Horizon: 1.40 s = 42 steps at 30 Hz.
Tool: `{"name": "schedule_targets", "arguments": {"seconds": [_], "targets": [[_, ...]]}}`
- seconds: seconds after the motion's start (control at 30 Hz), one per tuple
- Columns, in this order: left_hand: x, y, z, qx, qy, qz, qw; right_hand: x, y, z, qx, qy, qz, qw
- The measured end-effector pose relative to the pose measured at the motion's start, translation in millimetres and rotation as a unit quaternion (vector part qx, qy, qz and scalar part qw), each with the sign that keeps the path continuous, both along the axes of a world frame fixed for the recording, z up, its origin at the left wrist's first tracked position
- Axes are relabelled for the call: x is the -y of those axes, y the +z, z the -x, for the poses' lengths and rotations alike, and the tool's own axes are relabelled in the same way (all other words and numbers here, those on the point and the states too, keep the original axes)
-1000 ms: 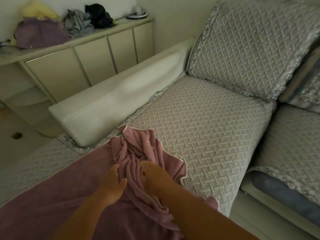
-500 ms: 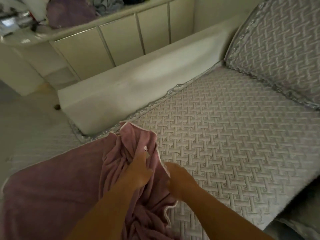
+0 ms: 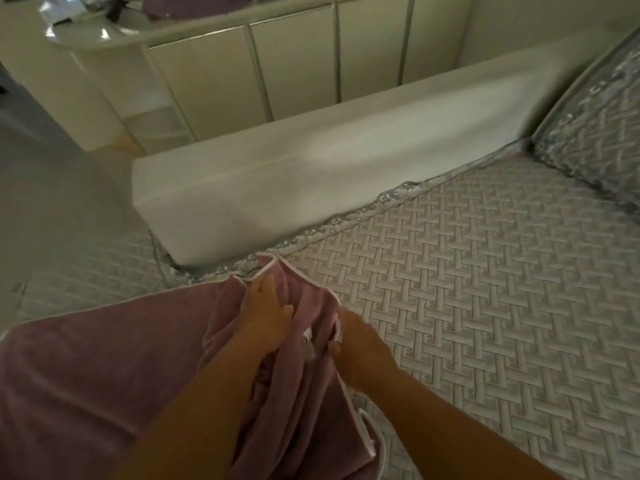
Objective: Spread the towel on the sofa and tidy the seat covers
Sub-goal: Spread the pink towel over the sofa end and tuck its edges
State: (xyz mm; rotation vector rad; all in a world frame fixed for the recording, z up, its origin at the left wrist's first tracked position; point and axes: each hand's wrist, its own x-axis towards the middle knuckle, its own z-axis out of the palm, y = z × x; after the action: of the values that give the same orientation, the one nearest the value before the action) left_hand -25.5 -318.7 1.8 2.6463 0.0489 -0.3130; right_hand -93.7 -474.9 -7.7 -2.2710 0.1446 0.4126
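Note:
A pink towel (image 3: pixel 86 368) with white piping lies on the sofa's grey woven seat cover (image 3: pixel 485 289). Its left part is flat; its right part is bunched in folds near the armrest. My left hand (image 3: pixel 266 317) reaches into the folds, fingers curled in the cloth near the towel's top edge. My right hand (image 3: pixel 356 344) grips the bunched right edge beside a small white label. Both forearms come in from the bottom of the view.
A long white sofa armrest (image 3: pixel 311 168) runs along the far side of the seat. Behind it stands a cream cabinet (image 3: pixel 277 64) with things on top. A covered back cushion (image 3: pixel 595 133) stands at the right. Floor (image 3: pixel 52 202) shows at the left.
My view has swung left and down. My left hand has moved further up into the folds toward the towel's top edge, and my right hand has stayed on the bunched right edge.

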Motion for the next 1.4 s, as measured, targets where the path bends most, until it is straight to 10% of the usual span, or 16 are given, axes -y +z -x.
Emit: {"name": "schedule_targets", "arguments": {"seconds": [0.53,0.7,1.4], "targets": [[-5.3,-38.7,-63.2,0.013,0.079,0.053,0.995,-31.0,-59.2,-104.4,-0.046,-0.022,0.081,0.995],[11.2,-26.1,-82.5,0.083,0.103,0.093,0.987,-15.1,-57.8,-118.7,0.049,-0.061,-0.037,0.996],[422.0,-22.9,-196.8,0.064,-0.015,0.225,0.972,393.2,-32.0,-165.6,0.08,-0.232,0.174,0.954]]}}
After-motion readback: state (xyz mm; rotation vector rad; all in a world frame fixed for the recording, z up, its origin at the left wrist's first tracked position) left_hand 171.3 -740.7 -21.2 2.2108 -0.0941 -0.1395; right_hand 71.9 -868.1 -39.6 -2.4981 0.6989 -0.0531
